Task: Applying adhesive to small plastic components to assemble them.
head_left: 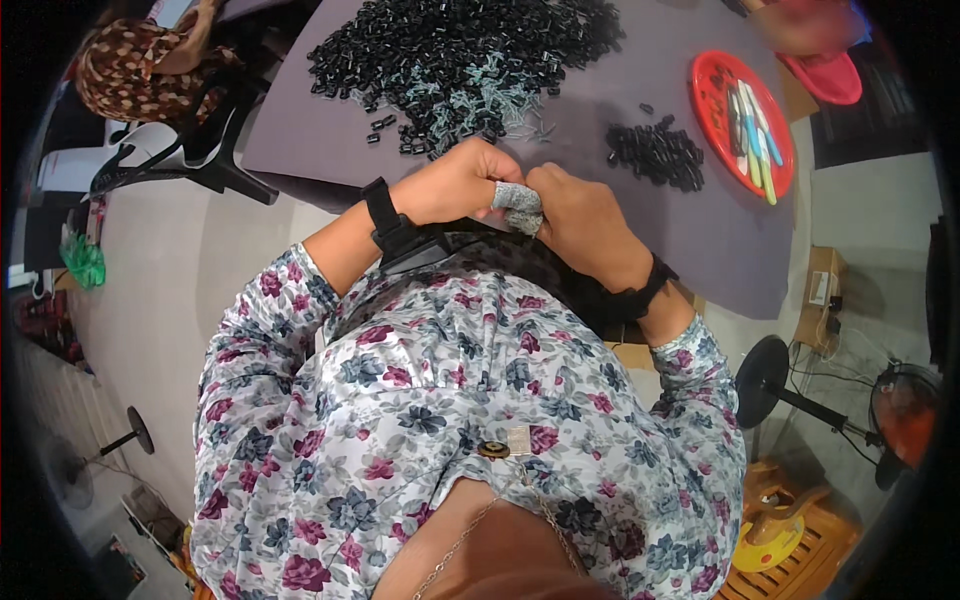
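Black pieces (440,45) heap at twelve o'clock; red tray (738,66) at two holds tools (754,145); hands (586,218) curl near table edge (745,305), grip unclear.

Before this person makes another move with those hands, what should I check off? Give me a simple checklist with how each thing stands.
1. Both hands visible: ok. The left hand and right hand come together near the table edge.
2. Grey finger coverings in place: ok, visible between the hands.
3. What the fingertips hold: cannot tell; the fingers hide it.
4. Small black pile apart from the large black pile: ok, it lies to the right.
5. Pale grey-blue pieces separate from the black ones: not ok, mixed into the large pile.
6. Long tools in the red tray: ok.
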{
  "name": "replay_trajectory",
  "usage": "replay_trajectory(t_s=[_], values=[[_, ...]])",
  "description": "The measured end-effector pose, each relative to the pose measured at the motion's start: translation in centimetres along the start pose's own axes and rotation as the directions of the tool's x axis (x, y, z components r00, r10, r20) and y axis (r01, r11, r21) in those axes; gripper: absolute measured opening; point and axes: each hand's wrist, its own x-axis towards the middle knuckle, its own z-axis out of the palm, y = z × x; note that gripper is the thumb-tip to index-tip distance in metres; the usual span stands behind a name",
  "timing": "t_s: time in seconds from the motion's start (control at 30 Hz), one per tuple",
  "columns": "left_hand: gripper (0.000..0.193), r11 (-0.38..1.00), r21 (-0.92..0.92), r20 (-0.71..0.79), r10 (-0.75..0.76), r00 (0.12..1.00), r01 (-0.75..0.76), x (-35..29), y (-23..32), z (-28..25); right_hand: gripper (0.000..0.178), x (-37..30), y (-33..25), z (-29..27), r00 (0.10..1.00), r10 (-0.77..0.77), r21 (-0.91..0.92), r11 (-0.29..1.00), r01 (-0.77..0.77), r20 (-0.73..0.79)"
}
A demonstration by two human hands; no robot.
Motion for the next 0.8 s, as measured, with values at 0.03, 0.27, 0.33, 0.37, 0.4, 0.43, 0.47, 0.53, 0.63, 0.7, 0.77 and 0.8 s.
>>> replay_trajectory(t_s=[0.03,0.27,0.33,0.37,0.4,0.43,0.47,0.53,0.63,0.7,0.77,0.8], values=[[0.013,1.0,-0.016,-0.007,0.004,1.0,-0.004,0.0,-0.1,0.0,0.022,0.0,0.0,0.0,1.0,0.001,-0.024,1.0,-0.001,-0.001],[0.012,1.0,-0.008,-0.02,0.009,1.0,-0.009,-0.2,0.0,0.6,0.025,-0.5,0.1,0.5,1.0,-0.013,0.016,1.0,0.013,0.017],[0.012,0.995,0.094,-0.031,0.024,0.999,-0.021,0.0,0.2,0.7,0.025,-0.6,0.4,0.7,1.0,-0.008,0.083,0.997,0.008,-0.005],[0.012,0.989,0.145,-0.037,0.032,0.999,-0.027,0.1,0.4,0.6,0.024,-0.6,0.5,0.4,1.0,0.026,0.033,0.999,-0.026,-0.001],[0.011,0.97,0.233,-0.091,0.095,0.991,-0.072,0.2,1.0,0.2,0.023,-0.5,0.3,-0.4,0.998,0.06,-0.017,0.998,-0.06,0.001],[0.011,0.942,0.319,-0.146,0.156,0.977,-0.103,0.0,1.7,-0.6,0.023,-0.5,0.2,-1.0,0.996,0.09,-0.061,0.994,-0.089,0.007],[0.011,0.904,0.407,-0.189,0.225,0.956,-0.132,0.0,2.1,-1.6,0.021,-0.5,0.8,-1.8,0.991,0.132,-0.122,0.983,-0.134,-0.026],[0.011,0.941,0.339,-0.399,0.143,0.906,0.001,-0.9,2.0,-4.7,0.017,-1.1,3.2,-4.0,0.974,0.202,-0.233,0.947,-0.222,-0.107],[0.015,0.918,0.395,-0.435,0.199,0.878,-0.012,-2.1,0.8,-5.9,0.019,-2.6,5.8,-6.2,0.961,0.244,-0.326,0.905,-0.274,-0.13],[0.019,0.886,0.461,-0.414,0.265,0.871,-0.05,-2.0,-1.6,-5.4,0.024,-3.3,6.9,-6.4,0.947,0.285,-0.341,0.884,-0.32,-0.148],[0.022,0.818,0.57,-0.374,0.336,0.865,-0.071,-1.4,-2.0,-4.4,0.029,-2.9,6.4,-6.7,0.938,0.299,-0.295,0.893,-0.339,-0.174],[0.027,0.773,0.633,-0.372,0.34,0.864,-0.031,-1.4,-2.0,-4.0,0.028,-2.5,6.3,-6.5,0.941,0.273,-0.265,0.91,-0.32,-0.199]])
